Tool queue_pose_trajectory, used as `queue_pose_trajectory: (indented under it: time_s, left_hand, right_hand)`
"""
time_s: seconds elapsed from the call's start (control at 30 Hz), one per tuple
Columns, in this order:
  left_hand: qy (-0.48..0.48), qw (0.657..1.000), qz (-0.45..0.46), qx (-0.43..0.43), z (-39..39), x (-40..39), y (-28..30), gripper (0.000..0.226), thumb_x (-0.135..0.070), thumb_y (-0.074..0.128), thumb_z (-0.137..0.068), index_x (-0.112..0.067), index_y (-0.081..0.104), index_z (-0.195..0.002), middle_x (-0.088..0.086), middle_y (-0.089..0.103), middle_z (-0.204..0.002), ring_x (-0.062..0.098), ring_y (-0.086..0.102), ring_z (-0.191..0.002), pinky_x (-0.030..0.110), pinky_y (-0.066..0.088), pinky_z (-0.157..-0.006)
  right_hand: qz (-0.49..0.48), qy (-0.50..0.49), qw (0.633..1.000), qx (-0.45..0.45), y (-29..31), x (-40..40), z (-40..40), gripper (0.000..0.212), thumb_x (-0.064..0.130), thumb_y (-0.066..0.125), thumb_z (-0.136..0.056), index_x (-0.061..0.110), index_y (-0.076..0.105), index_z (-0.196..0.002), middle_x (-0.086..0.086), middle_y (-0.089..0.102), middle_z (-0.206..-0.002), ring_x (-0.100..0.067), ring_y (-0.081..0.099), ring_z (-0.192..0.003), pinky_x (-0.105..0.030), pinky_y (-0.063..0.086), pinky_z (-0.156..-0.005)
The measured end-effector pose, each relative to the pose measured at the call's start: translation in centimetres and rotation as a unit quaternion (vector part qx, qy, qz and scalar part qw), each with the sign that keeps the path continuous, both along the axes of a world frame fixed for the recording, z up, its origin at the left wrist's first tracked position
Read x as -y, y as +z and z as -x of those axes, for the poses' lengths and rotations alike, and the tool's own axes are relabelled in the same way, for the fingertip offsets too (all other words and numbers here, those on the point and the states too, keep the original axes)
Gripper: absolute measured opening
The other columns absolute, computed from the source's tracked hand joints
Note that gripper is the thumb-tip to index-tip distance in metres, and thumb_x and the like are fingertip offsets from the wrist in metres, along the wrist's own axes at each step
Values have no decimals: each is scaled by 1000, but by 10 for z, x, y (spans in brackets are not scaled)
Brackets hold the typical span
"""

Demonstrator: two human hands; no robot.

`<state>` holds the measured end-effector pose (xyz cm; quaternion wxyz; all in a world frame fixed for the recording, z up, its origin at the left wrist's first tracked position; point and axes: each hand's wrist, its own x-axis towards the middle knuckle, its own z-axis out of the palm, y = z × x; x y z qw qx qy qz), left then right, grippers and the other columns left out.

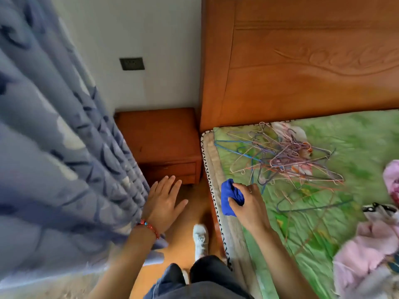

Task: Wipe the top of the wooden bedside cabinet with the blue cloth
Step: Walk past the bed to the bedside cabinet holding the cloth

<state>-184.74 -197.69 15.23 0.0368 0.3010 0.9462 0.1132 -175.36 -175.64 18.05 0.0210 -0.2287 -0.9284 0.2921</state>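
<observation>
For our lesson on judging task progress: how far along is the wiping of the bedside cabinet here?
Done: the blue cloth is picked up, bunched in the right hand above the bed edge. In hand: the person stands facing the wooden bedside cabinet, left hand open and empty near the curtain. Left: the cloth is not yet on the cabinet top, so all the wiping remains.

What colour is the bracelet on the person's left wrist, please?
Mostly red beads, with a turquoise one, on the bracelet; head view.

Red beaded bracelet (149, 227), dark jeans (203, 279), white sneaker (200, 242)
</observation>
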Motion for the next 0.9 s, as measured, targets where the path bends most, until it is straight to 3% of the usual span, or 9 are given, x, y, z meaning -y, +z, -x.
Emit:
queue_pose_trajectory:
  time_s: [0.07,0.13,0.37,0.5,0.7,0.9]
  left_hand:
    - [8,1000,9,3,29,-13,-5,63,-50,29,-89,-3,65,-112,17,63,-114,34,59,-107,48,46,-88]
    - [16,999,30,19,57,-26,-10,67,-52,22,-93,-4,64,-111,17,63,-113,34,60,-106,50,47,-83]
    - [70,994,56,59,137,-54,-23,72,-54,16,-95,-4,64,-111,18,63,-113,35,59,-106,50,48,-83]
    - [94,988,76,97,180,-58,-39,60,-47,34,-85,-1,64,-111,20,62,-113,37,60,-104,51,49,-81]
    - [102,983,80,129,254,-59,-83,63,-49,32,-86,-2,61,-116,21,60,-118,38,56,-109,51,47,-85]
    - [62,980,99,162,319,-57,-140,61,-49,37,-87,-1,60,-116,21,61,-117,38,58,-107,51,47,-84]
  right_hand:
    - [7,4,1000,-5,-8,-15,30,44,19,65,-82,15,53,-124,-12,47,-106,-28,56,-88,-27,41,-73]
    - [22,11,1000,1,-15,-31,61,44,19,65,-82,14,53,-125,-13,45,-107,-26,54,-87,-27,41,-75]
    - [57,33,998,24,-30,-75,159,45,23,62,-85,17,49,-128,-3,36,-98,-16,41,-79,-24,31,-68]
    - [89,24,995,46,-51,-81,205,44,23,63,-85,16,49,-126,-3,37,-99,-16,42,-77,-22,32,-67]
    - [152,-14,986,72,-100,-74,273,42,18,65,-83,14,52,-123,-4,40,-100,-23,52,-88,-25,40,-77]
    - [174,-58,980,77,-160,-61,337,42,18,66,-82,17,53,-122,-3,43,-101,-23,53,-92,-21,37,-76]
